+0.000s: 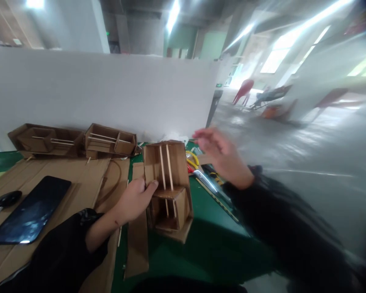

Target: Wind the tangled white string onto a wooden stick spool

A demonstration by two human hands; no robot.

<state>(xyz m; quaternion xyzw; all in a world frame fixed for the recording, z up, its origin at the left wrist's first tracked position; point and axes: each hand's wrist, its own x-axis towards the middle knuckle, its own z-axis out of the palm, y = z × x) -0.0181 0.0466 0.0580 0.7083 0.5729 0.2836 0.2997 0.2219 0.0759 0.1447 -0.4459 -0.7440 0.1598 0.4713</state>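
My left hand (138, 199) grips the left wall of a small cardboard box (179, 162), its thumb over the edge and its other fingers hidden behind. The open-fronted box stands tilted above the green table. A cardboard shelf (167, 193) divides it, and thin wooden sticks (166, 167) run lengthwise through it. My right hand (218, 152) is raised to the right of the box's upper end, apart from it. Its fingers are loosely stretched to the left and slightly blurred; nothing shows in them.
Two similar cardboard boxes (67, 140) lie at the back left by a white partition (103, 89). Cardboard sheets (79, 179) carry a black phone (33, 209) and a dark key fob (6, 199). Yellow-handled scissors (193, 158) and a metal-bladed cutter (205, 181) lie right on the green table (213, 244).
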